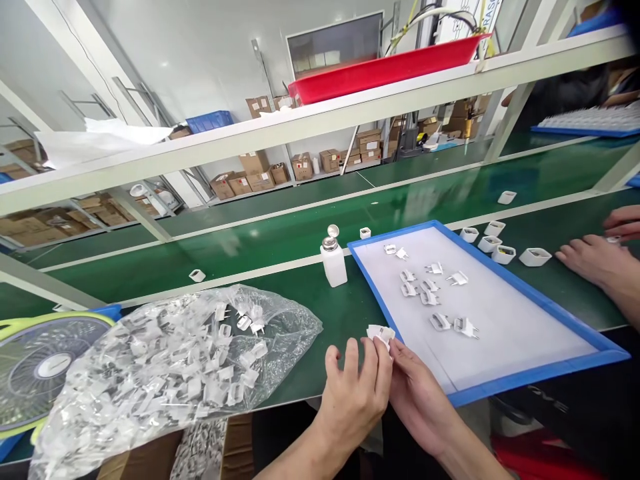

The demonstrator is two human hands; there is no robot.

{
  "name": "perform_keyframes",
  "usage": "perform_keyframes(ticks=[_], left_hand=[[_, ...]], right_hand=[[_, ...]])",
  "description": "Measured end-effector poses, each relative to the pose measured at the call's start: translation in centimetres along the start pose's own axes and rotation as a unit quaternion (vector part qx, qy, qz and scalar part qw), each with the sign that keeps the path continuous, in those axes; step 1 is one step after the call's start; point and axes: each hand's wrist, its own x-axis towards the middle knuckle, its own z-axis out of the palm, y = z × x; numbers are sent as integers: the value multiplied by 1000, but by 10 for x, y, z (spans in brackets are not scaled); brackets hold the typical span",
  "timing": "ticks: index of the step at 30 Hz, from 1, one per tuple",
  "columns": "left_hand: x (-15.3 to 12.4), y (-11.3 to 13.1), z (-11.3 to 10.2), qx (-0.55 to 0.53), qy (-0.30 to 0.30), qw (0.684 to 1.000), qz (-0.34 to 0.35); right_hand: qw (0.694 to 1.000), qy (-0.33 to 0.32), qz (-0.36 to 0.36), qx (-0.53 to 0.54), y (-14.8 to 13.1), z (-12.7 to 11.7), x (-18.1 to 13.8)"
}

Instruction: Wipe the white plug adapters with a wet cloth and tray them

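Note:
My left hand and my right hand meet at the front edge of the bench, fingers closed around one small white plastic plug part. The fingers hide most of it, so its prongs cannot be made out. Right of my hands lies a blue-rimmed white tray with several loose white plug parts spread on it. To the left, a clear plastic bag spills open, full of similar white parts. Behind my hands stands a white pump bottle with its metal lid raised.
A yellow-green fan sits at the far left. Several white charger housings stand beyond the tray, near a co-worker's hands. A single housing lies beside the green belt. Above runs a shelf with a red tray.

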Motion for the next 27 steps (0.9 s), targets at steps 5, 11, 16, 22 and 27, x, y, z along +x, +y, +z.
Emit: perform_keyframes(ticks=[5,11,16,22,27], left_hand=[[-4,-1,2,17,0,1000,24],[-8,-6,0,6,34,998,46],[-10,-12,-1,-6,68,994,84],[-11,-14,1,-22,88,992,85],[-11,-11,12,-44,87,991,92]], right_hand=[[1000,-8,0,-4,-1,3,-1],[999,-26,-3,-20,-4,4,-4],[998,-49,-8,-35,-7,1,-7],[997,-63,-17,-47,-8,-2,-9],[997,-49,-34,-42,-7,-1,-6]])
